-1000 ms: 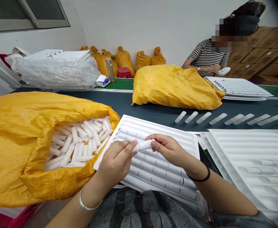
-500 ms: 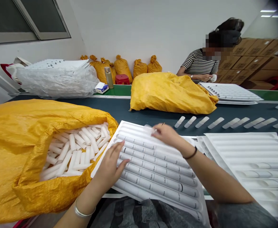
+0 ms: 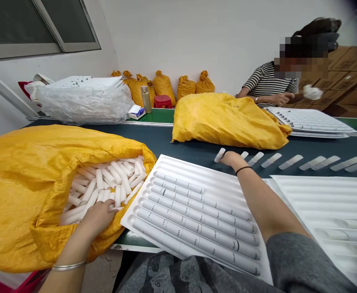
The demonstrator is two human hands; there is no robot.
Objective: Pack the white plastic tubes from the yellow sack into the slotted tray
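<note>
My left hand (image 3: pixel 100 217) reaches into the mouth of a yellow woven sack (image 3: pixel 47 162), its fingers closed around a short white plastic tube (image 3: pixel 117 208) among many loose ones. Over the dark conveyor belt (image 3: pixel 154 139), my right hand (image 3: pixel 231 158) has its curled fingers at the lower end of a translucent white tube (image 3: pixel 220 155). That tube leans at the left end of a row of similar tubes (image 3: pixel 271 160); the fingertips are partly hidden. Between my arms lies a white ribbed tray (image 3: pixel 178 160), several of its grooves filled with printed tubes (image 3: pixel 193 217).
A second ribbed tray (image 3: pixel 312 191) with clear tubes lies at right. Across the belt are another yellow sack (image 3: pixel 227 120), a plastic-wrapped bundle (image 3: pixel 83 103), a bottle (image 3: pixel 145 99) and a tissue pack (image 3: pixel 136 112). A co-worker (image 3: pixel 272 81) works behind a tray stack (image 3: pixel 315 119).
My left hand has gone from the tray's left edge into the sack. My right hand has moved from above the tray to the belt, where one more tube now stands at the row's left end.
</note>
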